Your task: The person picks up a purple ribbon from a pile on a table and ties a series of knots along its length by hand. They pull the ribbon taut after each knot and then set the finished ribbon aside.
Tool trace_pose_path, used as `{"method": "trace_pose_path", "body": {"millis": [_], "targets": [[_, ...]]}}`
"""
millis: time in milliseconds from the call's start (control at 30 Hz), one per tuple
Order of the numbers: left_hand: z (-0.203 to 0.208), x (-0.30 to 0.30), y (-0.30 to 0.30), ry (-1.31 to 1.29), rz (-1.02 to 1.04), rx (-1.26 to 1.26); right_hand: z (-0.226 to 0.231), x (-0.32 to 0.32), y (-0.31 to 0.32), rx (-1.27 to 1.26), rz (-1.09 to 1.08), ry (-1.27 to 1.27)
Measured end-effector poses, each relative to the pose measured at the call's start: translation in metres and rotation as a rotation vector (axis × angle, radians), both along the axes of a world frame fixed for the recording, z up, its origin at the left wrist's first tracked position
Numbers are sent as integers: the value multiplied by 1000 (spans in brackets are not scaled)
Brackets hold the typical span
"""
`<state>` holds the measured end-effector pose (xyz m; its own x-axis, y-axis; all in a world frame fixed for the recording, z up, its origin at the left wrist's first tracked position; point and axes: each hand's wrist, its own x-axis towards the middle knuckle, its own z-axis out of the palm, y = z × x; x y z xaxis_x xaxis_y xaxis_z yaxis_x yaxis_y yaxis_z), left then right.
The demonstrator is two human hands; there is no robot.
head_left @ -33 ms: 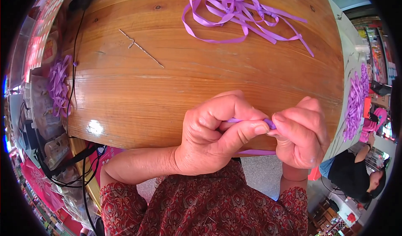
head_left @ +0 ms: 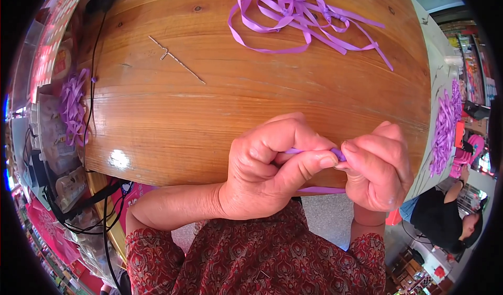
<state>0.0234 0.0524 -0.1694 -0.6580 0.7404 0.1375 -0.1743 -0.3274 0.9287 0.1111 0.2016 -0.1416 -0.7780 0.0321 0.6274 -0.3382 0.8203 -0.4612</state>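
Observation:
A purple ribbon [head_left: 320, 190] runs between my two hands near the table's front edge. My left hand [head_left: 275, 164] is closed, its thumb and forefinger pinching the ribbon. Fingertips of my right hand [head_left: 378, 165] pinch the same ribbon right beside the left thumb. Between the two pinches shows a small, darker purple knotted part [head_left: 338, 154]; its exact form is mostly hidden by the fingers. One stretch of ribbon passes behind the left fingers, and another hangs below the hands along the table edge.
A tangled pile of purple ribbons [head_left: 298, 12] lies at the far side of the wooden table [head_left: 157, 117]. Left of it is a thin twisted wire [head_left: 183, 64]. More ribbons lie in a left bundle [head_left: 74, 106] and a right bundle [head_left: 444, 132]. A black cable [head_left: 93, 59] crosses the left side.

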Motion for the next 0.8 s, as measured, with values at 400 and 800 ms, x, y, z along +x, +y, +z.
{"method": "trace_pose_path", "body": {"millis": [400,800], "targets": [[2,-2,3,26,58,-71,0,-14,14,-35,103,-16],[0,-5,3,107,-46,-92,-6,-15,22,-299,152,-42]]}}
